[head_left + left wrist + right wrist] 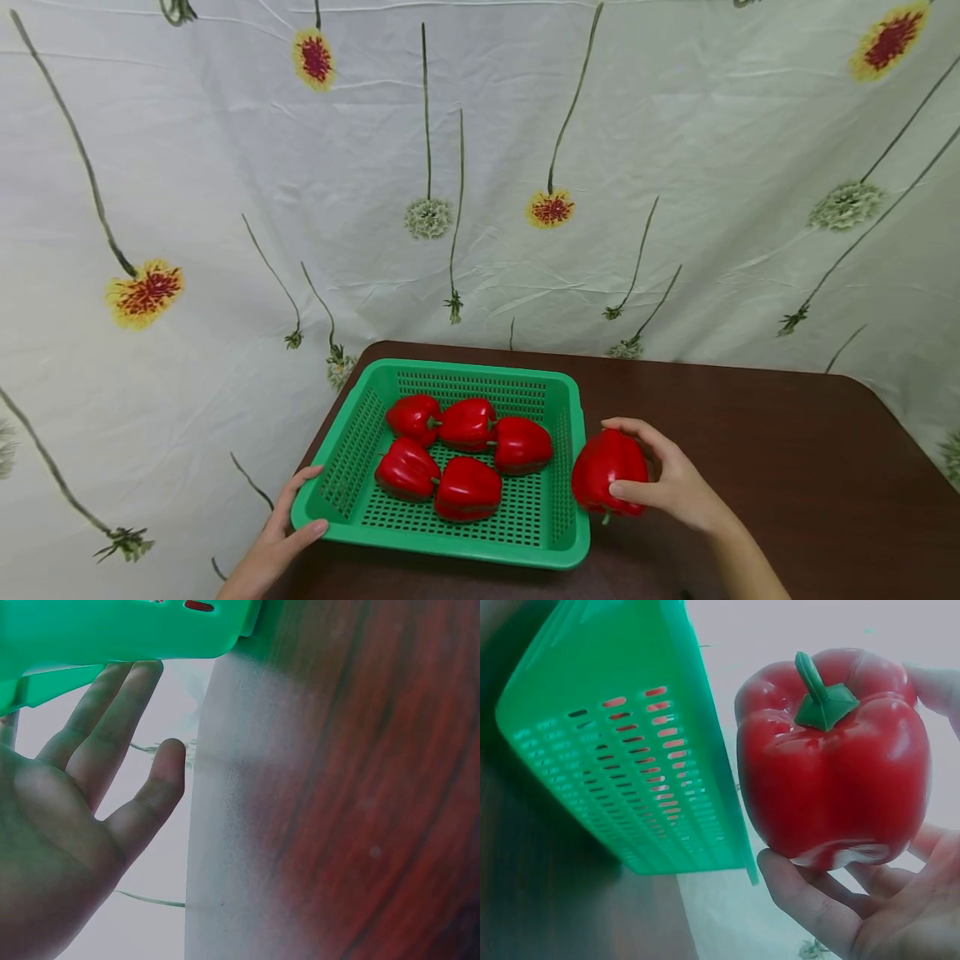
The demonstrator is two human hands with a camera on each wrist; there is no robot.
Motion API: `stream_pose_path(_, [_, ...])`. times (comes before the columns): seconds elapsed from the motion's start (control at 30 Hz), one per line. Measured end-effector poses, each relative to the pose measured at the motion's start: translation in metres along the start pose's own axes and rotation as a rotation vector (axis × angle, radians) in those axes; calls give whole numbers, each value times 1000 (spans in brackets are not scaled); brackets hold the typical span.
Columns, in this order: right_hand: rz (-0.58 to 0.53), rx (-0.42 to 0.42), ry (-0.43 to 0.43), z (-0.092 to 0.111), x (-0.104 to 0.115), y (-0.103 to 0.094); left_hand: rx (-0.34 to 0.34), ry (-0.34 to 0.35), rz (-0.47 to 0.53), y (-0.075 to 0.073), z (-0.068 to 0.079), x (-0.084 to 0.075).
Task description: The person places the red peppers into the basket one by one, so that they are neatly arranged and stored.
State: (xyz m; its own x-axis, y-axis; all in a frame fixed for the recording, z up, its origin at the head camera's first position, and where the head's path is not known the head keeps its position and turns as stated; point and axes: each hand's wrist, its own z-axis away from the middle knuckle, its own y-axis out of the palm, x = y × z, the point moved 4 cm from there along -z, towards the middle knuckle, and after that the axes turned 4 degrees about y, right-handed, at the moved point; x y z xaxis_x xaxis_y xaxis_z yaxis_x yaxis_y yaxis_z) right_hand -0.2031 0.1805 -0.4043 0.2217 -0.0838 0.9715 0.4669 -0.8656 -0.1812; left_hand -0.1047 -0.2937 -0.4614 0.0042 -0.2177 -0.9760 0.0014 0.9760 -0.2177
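Observation:
A green plastic basket (525, 546) with slotted walls holds several red bell peppers (467, 489) with green stems. My left hand (273, 537) holds the basket's near left corner, thumb on the front rim and a finger at the left rim. In the left wrist view, its other fingers (124, 735) extend below the rim. Just outside the basket's right wall, my right hand (678, 483) grips another red bell pepper (611, 467), with thumb and fingers on opposite sides. The right wrist view shows this pepper's green stem (821, 697) and its glossy skin up close, beside the basket wall (630, 772).
The basket stands on the left part of a dark brown wooden table (765, 433) with rounded corners. Behind the table and along its left side hangs a white cloth (495, 258) printed with flowers and stems.

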Motion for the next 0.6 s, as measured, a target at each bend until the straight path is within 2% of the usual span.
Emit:
stream_pose_path(0.23, [-4, 30, -59, -8, 6, 9, 4, 6, -11, -1, 0, -2])
stream_pose_path(0.43, [-67, 68, -72, -13, 5, 17, -3, -21, -18, -1, 0, -2])
stream_pose_path(0.6, [-75, 87, -75, -17, 6, 30, -13, -21, -18, 0, 1, -2])
